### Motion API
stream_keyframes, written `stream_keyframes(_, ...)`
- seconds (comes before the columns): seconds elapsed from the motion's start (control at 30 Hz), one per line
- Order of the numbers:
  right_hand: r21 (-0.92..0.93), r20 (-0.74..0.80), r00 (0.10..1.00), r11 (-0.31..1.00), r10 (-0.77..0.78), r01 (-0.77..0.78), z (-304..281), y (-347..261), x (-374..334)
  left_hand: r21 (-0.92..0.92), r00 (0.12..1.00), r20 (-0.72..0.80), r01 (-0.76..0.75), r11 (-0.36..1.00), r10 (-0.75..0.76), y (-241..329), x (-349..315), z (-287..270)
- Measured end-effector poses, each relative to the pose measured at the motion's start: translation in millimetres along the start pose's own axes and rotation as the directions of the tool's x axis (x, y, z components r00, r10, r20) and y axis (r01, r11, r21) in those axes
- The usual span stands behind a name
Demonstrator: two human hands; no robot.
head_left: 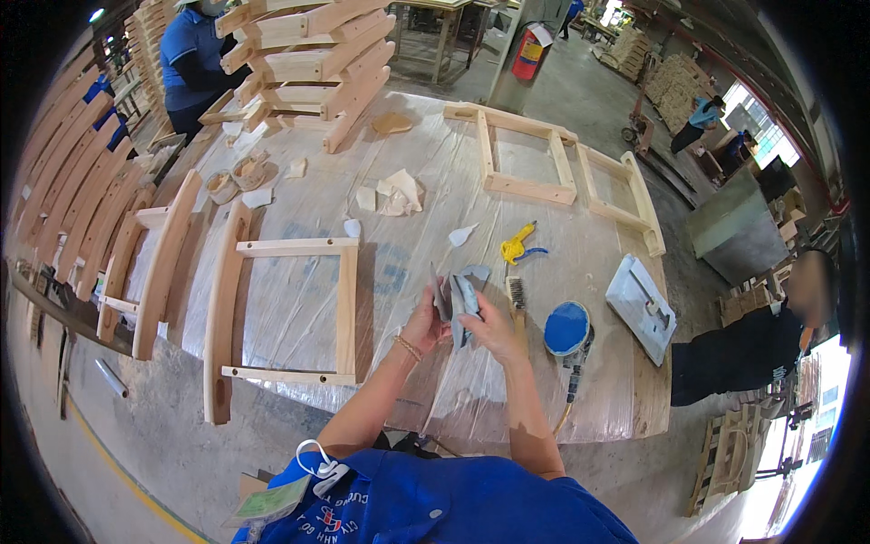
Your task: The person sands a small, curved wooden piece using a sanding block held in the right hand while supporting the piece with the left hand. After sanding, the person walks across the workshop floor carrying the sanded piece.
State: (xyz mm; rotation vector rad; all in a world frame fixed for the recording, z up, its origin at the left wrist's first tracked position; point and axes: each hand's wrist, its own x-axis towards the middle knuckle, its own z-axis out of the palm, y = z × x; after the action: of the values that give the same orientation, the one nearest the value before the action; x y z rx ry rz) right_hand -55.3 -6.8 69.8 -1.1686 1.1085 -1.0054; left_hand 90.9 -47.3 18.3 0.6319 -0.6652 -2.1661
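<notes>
My left hand [422, 328] and my right hand [494, 332] meet over the near middle of the table. Between them are folded grey pieces of sandpaper [463, 301], gripped by the right fingers. The left fingers are closed on a darker folded piece [440, 295], close against the others. Another grey scrap shows just behind them. Right of my hands lie a wood-handled brush [516, 292], a yellow air blow gun [515, 248] and a round sander [566, 328] with its blue pad facing up. A wooden frame [346, 308] lies to the left.
Plastic film covers the table [426, 390]. More wooden frames lie at far right [530, 189] and left [145, 263]; curved wooden parts form a tall stack [317, 68]. A grey-white flat case [642, 306] lies near the right edge. People stand at far left [192, 63] and right [739, 358].
</notes>
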Motion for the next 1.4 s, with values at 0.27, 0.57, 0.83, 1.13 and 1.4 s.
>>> stream_keyframes(0.27,0.152,-0.159,0.986,0.988,0.052,-0.027,-9.6,10.1,-9.4,-0.102,0.998,0.051,0.025,0.994,-0.020,2.6,-8.8,1.2)
stream_keyframes(0.57,0.220,-0.231,0.973,0.973,-0.015,0.067,-2.9,5.9,-16.1,0.102,0.996,-0.085,-0.017,0.995,0.026,3.8,-17.6,-14.0)
stream_keyframes(0.83,0.189,-0.232,0.972,0.978,-0.041,0.086,12.6,3.0,-10.2,-0.274,0.998,0.056,-0.025,0.961,0.041,9.9,-35.2,2.6)
stream_keyframes(1.13,-0.104,-0.367,0.929,0.994,-0.053,0.016,39.0,-25.9,-16.5,-0.405,0.966,0.249,0.038,0.913,0.071,9.5,-38.3,-9.1)
stream_keyframes(1.4,-0.453,-0.296,0.945,0.892,-0.136,-0.013,16.4,38.8,10.9,-0.374,0.984,-0.173,-0.026,0.927,-0.043,-1.5,-39.2,-17.3)
